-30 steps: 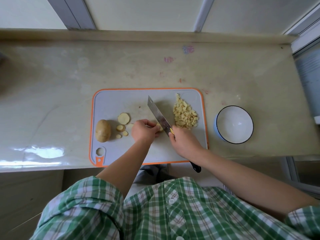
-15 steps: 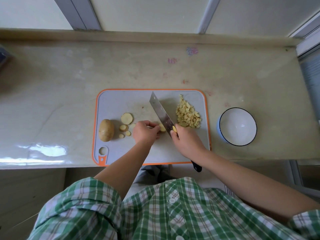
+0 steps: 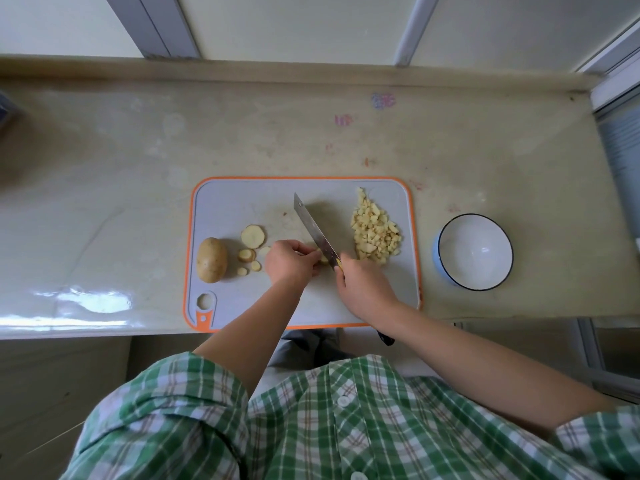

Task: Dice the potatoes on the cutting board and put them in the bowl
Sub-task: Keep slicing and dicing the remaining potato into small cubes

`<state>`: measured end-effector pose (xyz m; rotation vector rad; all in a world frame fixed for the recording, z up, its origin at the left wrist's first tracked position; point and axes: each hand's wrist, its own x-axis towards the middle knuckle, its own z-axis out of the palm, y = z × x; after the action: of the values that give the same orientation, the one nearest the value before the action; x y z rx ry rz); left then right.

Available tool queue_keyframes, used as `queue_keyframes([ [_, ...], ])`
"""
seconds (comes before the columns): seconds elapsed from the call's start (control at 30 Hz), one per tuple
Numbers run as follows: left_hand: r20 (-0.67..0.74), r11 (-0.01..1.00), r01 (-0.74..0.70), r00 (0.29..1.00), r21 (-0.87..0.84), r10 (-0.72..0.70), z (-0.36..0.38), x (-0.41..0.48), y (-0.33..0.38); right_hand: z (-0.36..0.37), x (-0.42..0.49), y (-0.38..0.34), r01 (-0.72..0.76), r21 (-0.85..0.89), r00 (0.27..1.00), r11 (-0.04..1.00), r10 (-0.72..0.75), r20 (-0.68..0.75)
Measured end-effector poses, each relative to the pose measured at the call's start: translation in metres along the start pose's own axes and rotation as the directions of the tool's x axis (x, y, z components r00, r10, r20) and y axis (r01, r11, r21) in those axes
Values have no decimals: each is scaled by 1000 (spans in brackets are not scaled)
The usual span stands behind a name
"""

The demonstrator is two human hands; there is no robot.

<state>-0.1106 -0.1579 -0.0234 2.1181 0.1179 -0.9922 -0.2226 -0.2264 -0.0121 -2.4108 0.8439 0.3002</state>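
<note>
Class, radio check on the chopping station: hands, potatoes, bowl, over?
Right hand grips knife; left hand holds potato piece at the blade. Diced pile on cutting board, whole potato uncut, bowl empty. Nothing in the way.

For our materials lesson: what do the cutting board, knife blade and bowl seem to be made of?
Cutting board: likely plastic, matte grey with orange rim. Knife blade: metal, probably steel, shiny grey. Bowl: possibly ceramic or enamel, glossy white, dark rim.
</note>
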Motion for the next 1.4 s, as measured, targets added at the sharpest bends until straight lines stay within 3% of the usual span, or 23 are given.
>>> queue_keyframes([
  [0.27,1,1000,-17,1000,8,17,-2,-2,-3,-6,2,6,15,78,999,997,-12,-41],
  [0.57,-1,999,8,1000,-35,-8,-2,1,-7,-16,-2,6,31,29,999,999,-32,27],
  [1.17,-19,999,30,999,-25,-30,1,9,-9,10,2,6,38,21,999,999,-38,-1],
  [1.3,-6,1000,-3,1000,-5,3,1,8,-8,4,5,10,50,62,998,997,-48,-39],
  [1.4,1,980,-144,989,138,145,-3,8,-10,-13,12,13,39,161,994,986,-22,-105],
])
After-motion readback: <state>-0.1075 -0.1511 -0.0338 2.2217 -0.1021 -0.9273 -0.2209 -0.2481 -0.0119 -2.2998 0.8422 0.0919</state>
